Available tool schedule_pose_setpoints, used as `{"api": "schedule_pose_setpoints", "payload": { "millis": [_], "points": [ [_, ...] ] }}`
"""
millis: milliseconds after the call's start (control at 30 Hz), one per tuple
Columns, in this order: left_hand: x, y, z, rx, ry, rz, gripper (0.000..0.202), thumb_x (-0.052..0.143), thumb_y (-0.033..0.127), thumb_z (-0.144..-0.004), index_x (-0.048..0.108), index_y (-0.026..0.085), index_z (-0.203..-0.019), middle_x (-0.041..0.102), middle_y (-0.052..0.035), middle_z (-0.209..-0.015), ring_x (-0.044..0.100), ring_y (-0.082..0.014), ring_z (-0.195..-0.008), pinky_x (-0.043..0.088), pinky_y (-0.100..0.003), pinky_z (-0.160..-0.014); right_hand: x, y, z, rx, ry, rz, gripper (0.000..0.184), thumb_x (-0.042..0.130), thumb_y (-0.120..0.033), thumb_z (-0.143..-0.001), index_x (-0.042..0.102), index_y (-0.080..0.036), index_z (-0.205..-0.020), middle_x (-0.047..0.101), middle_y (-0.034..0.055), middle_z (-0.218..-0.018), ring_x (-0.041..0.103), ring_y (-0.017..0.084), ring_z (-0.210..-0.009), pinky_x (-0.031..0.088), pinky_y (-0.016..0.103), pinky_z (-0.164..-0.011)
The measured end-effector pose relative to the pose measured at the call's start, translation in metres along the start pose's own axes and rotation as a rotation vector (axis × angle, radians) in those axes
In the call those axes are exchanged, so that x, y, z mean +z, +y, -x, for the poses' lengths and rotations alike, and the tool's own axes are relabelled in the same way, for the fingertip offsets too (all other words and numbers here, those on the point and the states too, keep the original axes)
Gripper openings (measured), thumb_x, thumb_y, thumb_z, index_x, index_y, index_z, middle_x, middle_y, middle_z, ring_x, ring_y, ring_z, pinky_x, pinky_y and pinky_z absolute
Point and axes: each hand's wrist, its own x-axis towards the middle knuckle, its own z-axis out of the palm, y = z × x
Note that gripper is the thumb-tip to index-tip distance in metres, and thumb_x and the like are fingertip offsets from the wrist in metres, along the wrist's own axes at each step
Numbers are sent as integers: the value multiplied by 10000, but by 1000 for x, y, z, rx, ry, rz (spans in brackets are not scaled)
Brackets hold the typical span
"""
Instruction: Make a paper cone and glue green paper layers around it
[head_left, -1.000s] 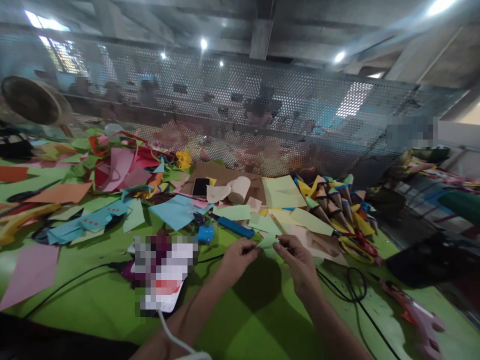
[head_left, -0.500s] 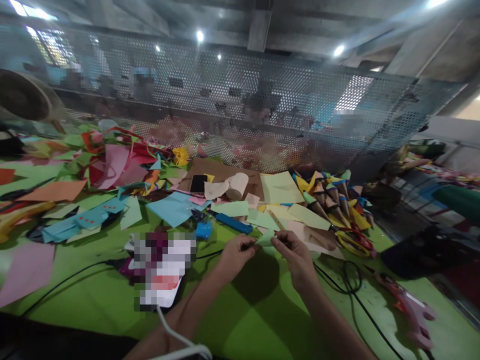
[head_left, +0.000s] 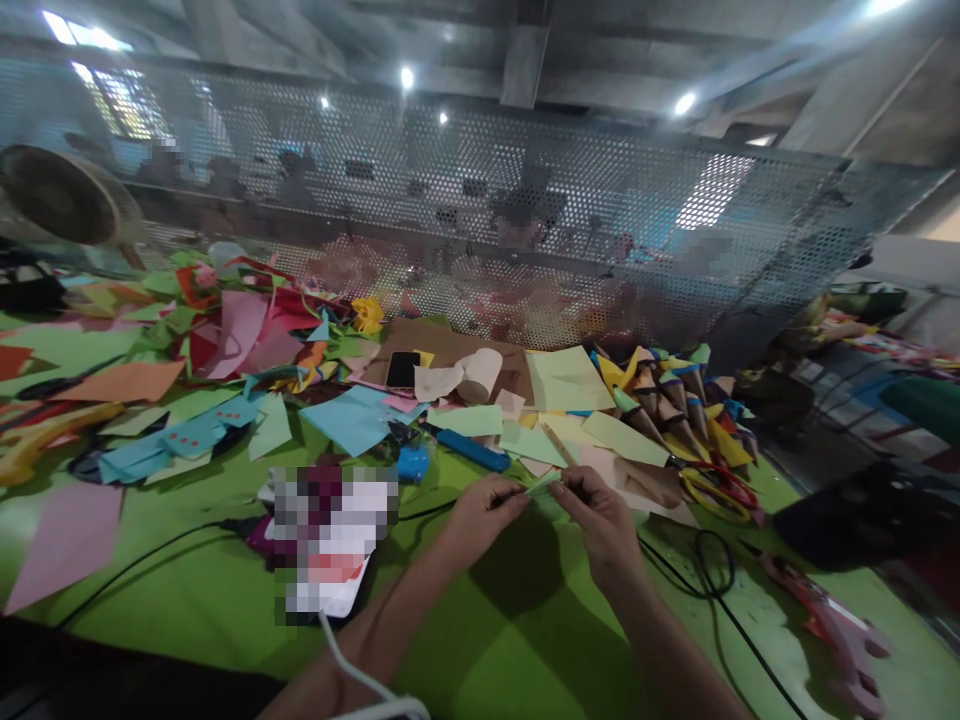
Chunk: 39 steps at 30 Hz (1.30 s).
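Observation:
My left hand [head_left: 480,515] and my right hand [head_left: 600,515] meet over the green table [head_left: 517,640], each pinching one end of a small light green paper piece [head_left: 541,484]. The paper is folded into a narrow strip between my fingertips. Both hands have fingers closed on it. Loose light green sheets [head_left: 525,440] lie just beyond my hands.
A blue cutter [head_left: 472,451], a phone [head_left: 402,369] and a tape roll [head_left: 480,374] lie behind. Paper cones [head_left: 667,400] and scissors [head_left: 712,490] are at right, a pink glue gun [head_left: 840,630] and black cable [head_left: 712,580] nearer. Coloured scraps [head_left: 225,340] cover the left. A perforated metal screen [head_left: 525,220] backs the table.
The paper piece, seen as a small flat triangle earlier, now looks narrower and flatter between my fingers. My hands stayed in about the same spot.

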Motion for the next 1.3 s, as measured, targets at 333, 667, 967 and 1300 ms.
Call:
{"api": "schedule_pose_setpoints", "payload": {
  "millis": [333,667,967,1300],
  "points": [
    [1,-4,-1,30,-27,-79,278,530,352,-872,639,166,-696,561,-25,-745,543,-196,-786,395,-293,-719,2,-1,2,19,-9,-13,243,751,-402,-749,617,-206,-696,486,-27,-690,416,153,-678,322,284,-626],
    [0,-8,-3,-13,86,44,232,566,351,-838,672,161,-757,554,-12,-754,524,-177,-766,388,-281,-713,2,-5,2,26,-42,-25,216,674,-446,-821,685,-230,-819,568,7,-804,499,194,-806,385,307,-735],
    [0,-6,-2,-28,138,161,225,623,373,-822,677,165,-756,596,-11,-751,538,-170,-754,425,-281,-708,3,3,1,-61,-70,130,208,784,-403,-699,750,-225,-801,576,82,-1066,520,290,-1051,427,375,-881],
    [-12,4,-5,-168,129,405,320,664,442,-800,656,167,-965,657,-15,-783,605,-159,-740,470,-255,-657,0,3,0,0,-32,-34,205,741,-388,-765,743,-237,-904,601,50,-1025,552,249,-1019,456,343,-871]
  ]
}}
